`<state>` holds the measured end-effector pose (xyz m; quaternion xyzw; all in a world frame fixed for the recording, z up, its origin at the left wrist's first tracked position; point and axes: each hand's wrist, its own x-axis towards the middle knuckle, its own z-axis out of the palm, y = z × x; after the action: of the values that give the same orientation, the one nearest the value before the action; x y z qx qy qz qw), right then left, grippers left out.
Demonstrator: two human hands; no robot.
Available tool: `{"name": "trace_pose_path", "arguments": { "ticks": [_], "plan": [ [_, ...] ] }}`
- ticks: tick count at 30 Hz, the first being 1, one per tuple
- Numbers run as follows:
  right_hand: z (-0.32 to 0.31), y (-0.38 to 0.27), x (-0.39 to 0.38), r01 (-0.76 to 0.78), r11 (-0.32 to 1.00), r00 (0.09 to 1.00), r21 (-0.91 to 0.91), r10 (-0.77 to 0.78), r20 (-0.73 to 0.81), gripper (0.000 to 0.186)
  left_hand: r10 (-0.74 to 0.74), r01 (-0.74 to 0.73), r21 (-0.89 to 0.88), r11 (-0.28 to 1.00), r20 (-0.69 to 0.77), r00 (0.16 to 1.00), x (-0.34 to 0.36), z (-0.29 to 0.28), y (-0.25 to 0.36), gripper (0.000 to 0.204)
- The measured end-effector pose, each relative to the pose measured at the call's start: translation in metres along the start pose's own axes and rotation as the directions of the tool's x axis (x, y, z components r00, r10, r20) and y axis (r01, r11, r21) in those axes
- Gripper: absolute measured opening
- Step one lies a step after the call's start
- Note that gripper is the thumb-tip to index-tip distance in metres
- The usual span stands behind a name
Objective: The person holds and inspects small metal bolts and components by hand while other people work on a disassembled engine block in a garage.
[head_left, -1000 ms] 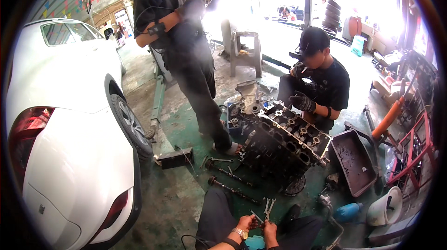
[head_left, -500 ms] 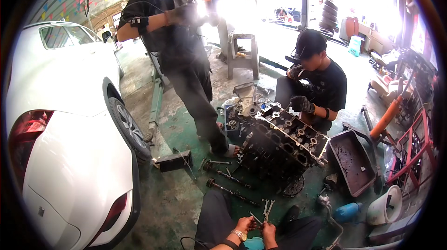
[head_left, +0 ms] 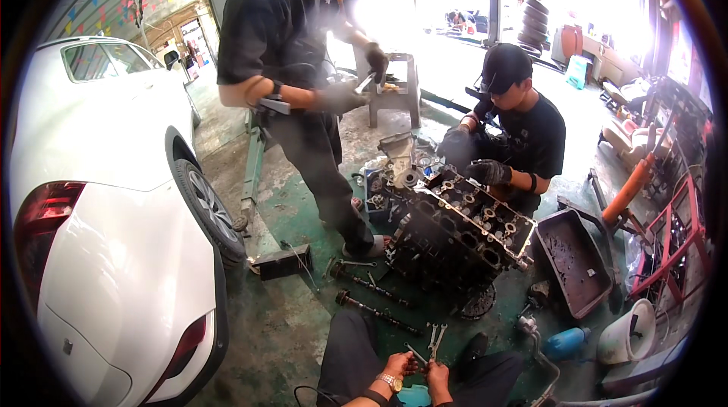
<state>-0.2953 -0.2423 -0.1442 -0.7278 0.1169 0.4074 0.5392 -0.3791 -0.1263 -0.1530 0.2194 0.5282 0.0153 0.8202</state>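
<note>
My right hand is closed around a few combination wrenches, their heads pointing up and away from me. Just left of it, my left hand, with a watch on the wrist, is closed on a slim metal wrench; its far end is partly covered by the fingers. Both hands are low between my knees, above a light-blue object that is mostly hidden. Beyond my knees, two camshafts and another wrench lie on the green floor.
A dark engine block stands ahead, with a gloved person crouching behind it. Another gloved person stands left of it. A white car fills the left. Rightward are a drain tray, blue bottle and white bucket.
The standing person has leaned forward and lowered both hands, now with a metal tool between them. The crouching person's raised hand has come down toward the engine. My hands have barely moved.
</note>
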Motion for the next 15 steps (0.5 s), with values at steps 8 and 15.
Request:
{"name": "trace_pose_path", "arguments": {
  "ticks": [8,15],
  "plan": [
    [0.0,0.0,-0.001,0.041,0.999,0.999,-0.015,-0.041,0.033,0.027,-0.015,0.014,-0.024,1.0,-0.035,0.999,-0.01,0.008,0.006,0.02],
    [0.0,-0.004,-0.004,-0.002,1.0,1.0,0.025,0.001,0.028,0.03,-0.012,0.011,-0.011,1.0,-0.033,0.999,-0.013,0.01,0.008,0.021]
  ]
}}
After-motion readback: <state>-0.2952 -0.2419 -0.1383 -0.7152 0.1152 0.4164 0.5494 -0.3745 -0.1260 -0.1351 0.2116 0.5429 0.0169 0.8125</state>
